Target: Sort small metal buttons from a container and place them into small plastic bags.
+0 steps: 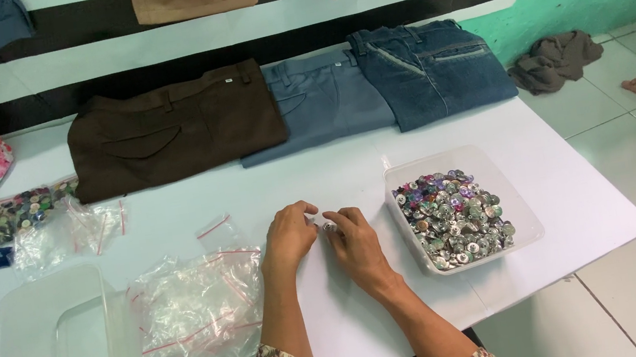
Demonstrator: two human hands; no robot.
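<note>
Pinching what looks like one small metal button (329, 226) at frame centre, I see the left hand (289, 237) and right hand (356, 244) meet fingertip to fingertip (button tub (524, 210) just right).

Bright, even light; soft shadows under both hands (326, 240); sharp focus throughout; slight wide-angle bowing at the edges

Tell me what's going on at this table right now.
A person sits at a white table. Both hands, left hand and right hand, meet over a small button pinched between the fingertips. A clear tub of buttons stands to the right, a pile of small plastic bags to the left. Folded trousers lie along the far edge.
</note>
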